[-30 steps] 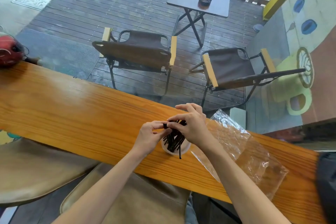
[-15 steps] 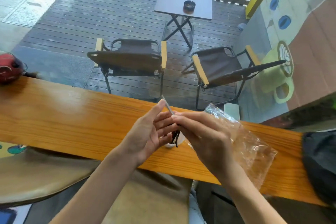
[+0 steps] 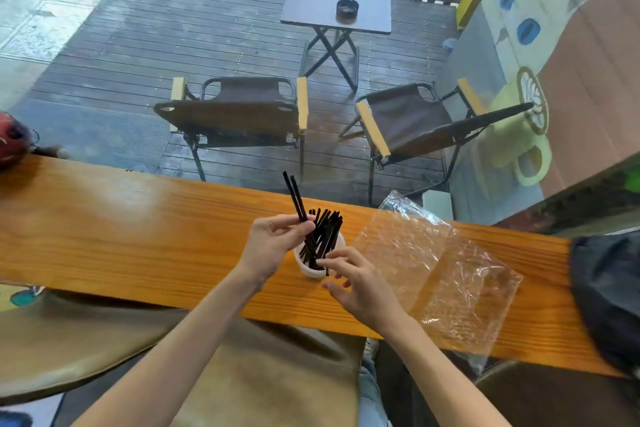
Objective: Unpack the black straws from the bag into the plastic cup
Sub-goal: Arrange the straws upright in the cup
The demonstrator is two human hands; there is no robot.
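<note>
Now the left hand (image 3: 273, 246) pinches two black straws (image 3: 295, 198) beside the cup (image 3: 310, 269). Just near the cup, the right hand (image 3: 360, 288) hangs loose, holding nothing.

A red helmet (image 3: 12, 140) rests at the wooden counter's (image 3: 121, 229) far left end, a dark bag (image 3: 609, 291) at its right end. Outside, two folding chairs (image 3: 239, 114) (image 3: 415, 125) stand on decking before a small table (image 3: 337, 0) holding a black ashtray (image 3: 347, 8)
</note>
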